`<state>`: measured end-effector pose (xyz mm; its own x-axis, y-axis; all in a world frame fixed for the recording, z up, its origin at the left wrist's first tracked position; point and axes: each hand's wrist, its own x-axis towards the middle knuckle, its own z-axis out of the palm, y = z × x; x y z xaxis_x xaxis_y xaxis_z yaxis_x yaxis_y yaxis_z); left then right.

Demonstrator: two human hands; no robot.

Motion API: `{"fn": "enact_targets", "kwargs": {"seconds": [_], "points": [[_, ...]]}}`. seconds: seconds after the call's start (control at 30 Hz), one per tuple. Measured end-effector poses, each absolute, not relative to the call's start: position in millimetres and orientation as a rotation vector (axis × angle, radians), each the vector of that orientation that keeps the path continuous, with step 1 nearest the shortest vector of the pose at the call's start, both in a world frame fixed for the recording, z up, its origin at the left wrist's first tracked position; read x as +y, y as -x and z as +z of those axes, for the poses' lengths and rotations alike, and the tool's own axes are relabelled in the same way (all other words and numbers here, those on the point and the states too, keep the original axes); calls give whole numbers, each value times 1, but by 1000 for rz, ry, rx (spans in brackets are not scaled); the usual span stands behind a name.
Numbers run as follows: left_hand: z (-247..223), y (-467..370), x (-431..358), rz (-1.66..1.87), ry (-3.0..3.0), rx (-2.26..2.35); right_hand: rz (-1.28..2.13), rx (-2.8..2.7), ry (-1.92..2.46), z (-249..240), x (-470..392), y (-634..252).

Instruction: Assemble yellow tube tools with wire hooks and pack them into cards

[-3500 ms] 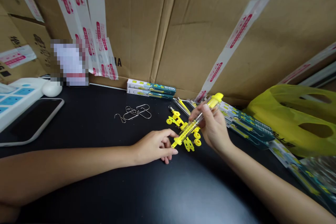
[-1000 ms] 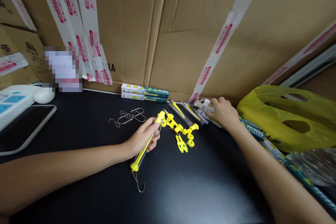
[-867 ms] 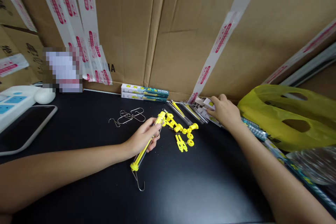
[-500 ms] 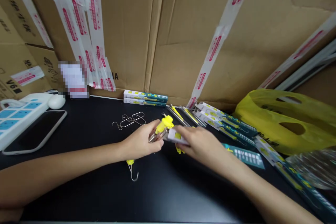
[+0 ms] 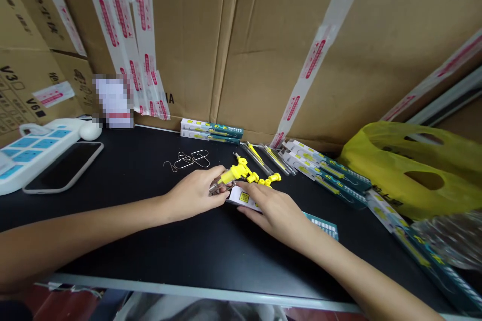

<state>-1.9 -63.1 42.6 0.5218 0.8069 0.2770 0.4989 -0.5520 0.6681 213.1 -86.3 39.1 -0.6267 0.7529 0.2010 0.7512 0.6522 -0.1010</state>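
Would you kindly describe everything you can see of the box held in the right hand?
The long, slim box looks like printed card: its end toward the left hand is white with a yellow square, its other end teal with white print. It slants down from the picture's middle toward the right. The right hand grips it across the middle, hiding that stretch. Whether its white end is open or touches the left hand is unclear.

The smooth black tabletop (image 5: 196, 251) provides open passage in front of the left hand (image 5: 198, 190) and right hand (image 5: 273, 210). Beyond them, loose yellow plastic parts (image 5: 252, 177) and bent silver wire hooks (image 5: 191, 160) obstruct low travel. Long white-and-teal cardboard boxes (image 5: 329, 164) restrict the right side; a tall brown cardboard wall (image 5: 192, 35) closes the rear.
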Motion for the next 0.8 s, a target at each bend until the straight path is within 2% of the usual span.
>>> {"fn": "enact_targets", "kwargs": {"seconds": [0.23, 0.43, 0.8], "points": [[31, 2, -61, 757, -2208, 1050, -64, -2565, 1152, 33, -84, -215], [32, 6, -60, 786, -2148, 931, 11, -2581, 1040, 33, -85, -215], [32, 7, -60, 796, -2270, 858, -72, -2542, 1062, 32, -81, -217]]}}
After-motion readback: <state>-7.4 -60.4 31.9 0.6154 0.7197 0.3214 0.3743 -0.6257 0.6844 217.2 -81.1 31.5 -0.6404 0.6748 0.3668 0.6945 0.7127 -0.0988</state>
